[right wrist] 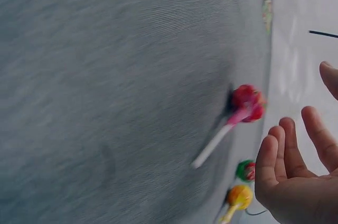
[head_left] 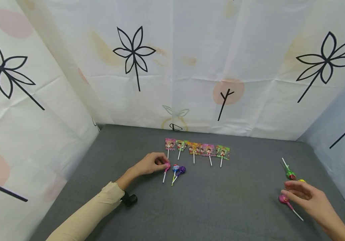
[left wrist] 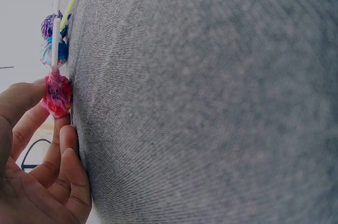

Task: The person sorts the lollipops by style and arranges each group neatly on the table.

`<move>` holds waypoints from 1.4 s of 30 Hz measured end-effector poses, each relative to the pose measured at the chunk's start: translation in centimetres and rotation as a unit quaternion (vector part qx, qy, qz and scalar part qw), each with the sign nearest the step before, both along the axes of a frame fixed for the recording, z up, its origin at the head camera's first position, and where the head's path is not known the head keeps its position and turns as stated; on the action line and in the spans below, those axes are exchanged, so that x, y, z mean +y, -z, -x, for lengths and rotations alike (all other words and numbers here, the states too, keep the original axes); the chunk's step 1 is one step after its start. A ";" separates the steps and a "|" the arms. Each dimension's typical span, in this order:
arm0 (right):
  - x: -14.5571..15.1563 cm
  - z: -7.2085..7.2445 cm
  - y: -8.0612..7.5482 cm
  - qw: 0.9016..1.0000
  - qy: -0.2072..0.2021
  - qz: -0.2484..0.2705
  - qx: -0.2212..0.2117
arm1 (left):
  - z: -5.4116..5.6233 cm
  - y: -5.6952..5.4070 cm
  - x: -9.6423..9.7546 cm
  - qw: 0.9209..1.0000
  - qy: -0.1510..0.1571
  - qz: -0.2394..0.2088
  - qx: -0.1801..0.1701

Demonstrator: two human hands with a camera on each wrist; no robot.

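My left hand [head_left: 152, 164] pinches the pink-wrapped head of a lollipop [left wrist: 57, 97] between thumb and fingers, low over the grey cloth. The white stick of this lollipop points toward me. Just right of it lie a blue lollipop [head_left: 176, 168] and a purple lollipop [head_left: 182, 170], their sticks crossing. On the far right, my right hand [head_left: 311, 199] hovers with relaxed fingers and holds nothing. Beside its thumb lies another pink lollipop [right wrist: 247, 103] with a white stick. Beyond that hand are a green lollipop [head_left: 291, 175] and a yellow lollipop [right wrist: 239, 196], partly hidden in the head view.
A row of several lollipops in flat printed packets [head_left: 208, 150] lies toward the back of the grey table [head_left: 220, 207], sticks toward me. White patterned cloth [head_left: 190, 67] hangs behind and along both sides. A black wrist strap mount [head_left: 129, 199] is on my left wrist.
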State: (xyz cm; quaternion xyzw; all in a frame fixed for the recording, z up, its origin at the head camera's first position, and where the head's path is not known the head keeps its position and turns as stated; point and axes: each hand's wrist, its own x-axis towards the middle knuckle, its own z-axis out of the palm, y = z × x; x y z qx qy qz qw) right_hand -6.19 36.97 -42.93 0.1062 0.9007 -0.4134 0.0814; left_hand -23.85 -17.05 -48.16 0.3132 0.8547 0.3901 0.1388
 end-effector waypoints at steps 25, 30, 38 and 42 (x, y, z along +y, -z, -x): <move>-0.3 -0.5 3.1 0.998 -0.007 -0.039 0.041 | 0.2 -0.1 0.0 1.000 0.000 -0.004 0.002; -0.2 -0.6 3.0 0.999 0.001 -0.025 0.033 | 0.2 -0.2 0.1 1.000 0.000 0.000 0.003; -0.1 -0.1 2.1 1.000 0.014 -0.008 0.014 | 0.0 -0.2 0.1 1.000 -0.005 0.001 0.001; -0.5 0.5 1.4 1.000 0.020 -0.009 -0.001 | -0.1 -0.1 0.1 1.000 -0.004 0.002 -0.003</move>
